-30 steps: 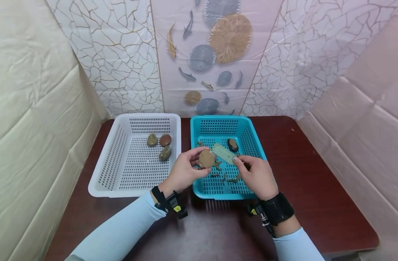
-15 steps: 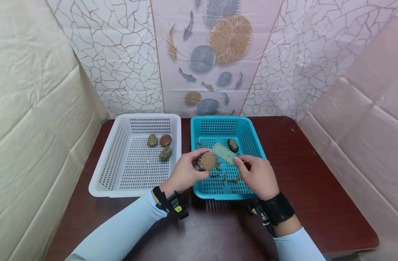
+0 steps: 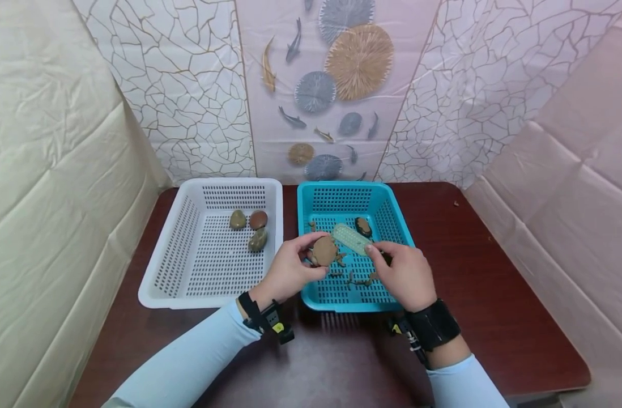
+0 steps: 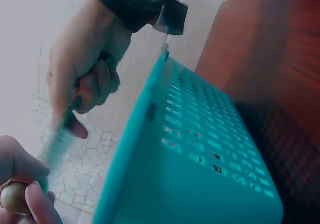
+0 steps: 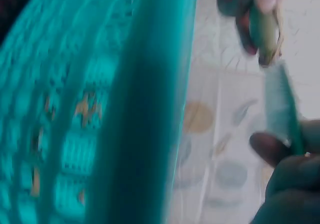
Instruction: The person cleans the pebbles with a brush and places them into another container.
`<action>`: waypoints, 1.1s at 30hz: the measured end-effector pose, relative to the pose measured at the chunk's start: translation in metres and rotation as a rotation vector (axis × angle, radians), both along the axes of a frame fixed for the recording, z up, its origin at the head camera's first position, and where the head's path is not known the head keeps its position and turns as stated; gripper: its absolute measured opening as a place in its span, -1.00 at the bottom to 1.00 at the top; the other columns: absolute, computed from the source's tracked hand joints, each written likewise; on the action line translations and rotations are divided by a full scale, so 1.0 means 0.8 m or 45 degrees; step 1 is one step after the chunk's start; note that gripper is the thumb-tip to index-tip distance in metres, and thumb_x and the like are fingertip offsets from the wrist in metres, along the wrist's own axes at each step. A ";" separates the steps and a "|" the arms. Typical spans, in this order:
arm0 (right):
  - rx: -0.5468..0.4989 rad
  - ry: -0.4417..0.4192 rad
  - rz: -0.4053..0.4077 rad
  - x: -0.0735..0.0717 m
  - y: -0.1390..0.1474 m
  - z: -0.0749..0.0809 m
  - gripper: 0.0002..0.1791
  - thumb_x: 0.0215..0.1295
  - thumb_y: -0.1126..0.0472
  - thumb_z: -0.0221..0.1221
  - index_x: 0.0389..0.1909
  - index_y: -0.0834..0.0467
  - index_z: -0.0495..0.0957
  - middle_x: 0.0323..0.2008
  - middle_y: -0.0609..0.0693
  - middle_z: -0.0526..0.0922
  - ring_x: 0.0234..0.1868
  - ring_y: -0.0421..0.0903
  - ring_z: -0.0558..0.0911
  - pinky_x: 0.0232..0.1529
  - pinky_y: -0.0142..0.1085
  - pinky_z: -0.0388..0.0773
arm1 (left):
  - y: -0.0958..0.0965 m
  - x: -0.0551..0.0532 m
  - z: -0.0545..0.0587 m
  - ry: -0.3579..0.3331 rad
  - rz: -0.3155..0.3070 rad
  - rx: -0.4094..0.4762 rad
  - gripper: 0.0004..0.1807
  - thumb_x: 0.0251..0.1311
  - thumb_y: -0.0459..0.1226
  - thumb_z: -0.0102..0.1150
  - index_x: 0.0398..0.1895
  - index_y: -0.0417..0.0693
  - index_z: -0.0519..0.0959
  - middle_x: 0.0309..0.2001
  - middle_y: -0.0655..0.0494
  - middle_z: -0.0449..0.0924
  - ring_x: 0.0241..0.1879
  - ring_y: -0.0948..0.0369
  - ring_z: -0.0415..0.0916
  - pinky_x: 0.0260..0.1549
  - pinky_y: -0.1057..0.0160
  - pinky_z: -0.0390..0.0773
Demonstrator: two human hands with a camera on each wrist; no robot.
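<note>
My left hand [image 3: 293, 263] grips a stone [image 3: 324, 251] between thumb and fingers over the near-left part of the teal basket [image 3: 344, 307]. Brown, clay-like matter covers its upward face; the left wrist view shows its smooth olive side. In my right hand [image 3: 407, 279] is a pale green brush [image 3: 349, 238], pinched at its near end. The brush lies slantwise, its far end close to the stone's right edge. Both wrist views blur this end, so contact is uncertain. Below in the basket lie a dark stone [image 3: 363, 226] with a brown patch and several brown crumbs [image 3: 362, 281].
Left of the teal basket stands a white basket [image 3: 214, 277]. Inside it are an olive stone [image 3: 237, 219], a reddish stone [image 3: 258, 219] and a mottled grey-green stone [image 3: 258, 240]. Both baskets stand on a dark red table [image 3: 494, 317], with patterned cloth [image 3: 199, 96] behind.
The stone in my left hand has turned and shifted very slightly rightward. The brush has moved a touch to the right. Both hands keep their hold.
</note>
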State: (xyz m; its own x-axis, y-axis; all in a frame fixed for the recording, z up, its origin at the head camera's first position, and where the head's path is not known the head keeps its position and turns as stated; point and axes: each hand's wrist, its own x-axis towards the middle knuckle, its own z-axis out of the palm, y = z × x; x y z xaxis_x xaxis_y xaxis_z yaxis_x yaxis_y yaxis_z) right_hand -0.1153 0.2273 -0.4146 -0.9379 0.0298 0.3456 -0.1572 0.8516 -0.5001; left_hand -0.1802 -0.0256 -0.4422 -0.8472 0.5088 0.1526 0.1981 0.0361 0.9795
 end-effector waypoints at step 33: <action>-0.064 0.090 -0.033 0.003 -0.003 -0.003 -0.73 0.65 0.09 0.29 0.00 0.19 0.85 -0.72 -0.16 0.36 -0.69 -0.16 0.33 -0.65 -0.21 0.25 | -0.003 0.002 0.010 0.020 -0.029 0.074 -0.23 0.24 -0.53 0.50 0.54 -0.06 0.55 0.26 -0.03 0.67 0.00 0.03 0.65 -0.12 0.21 0.77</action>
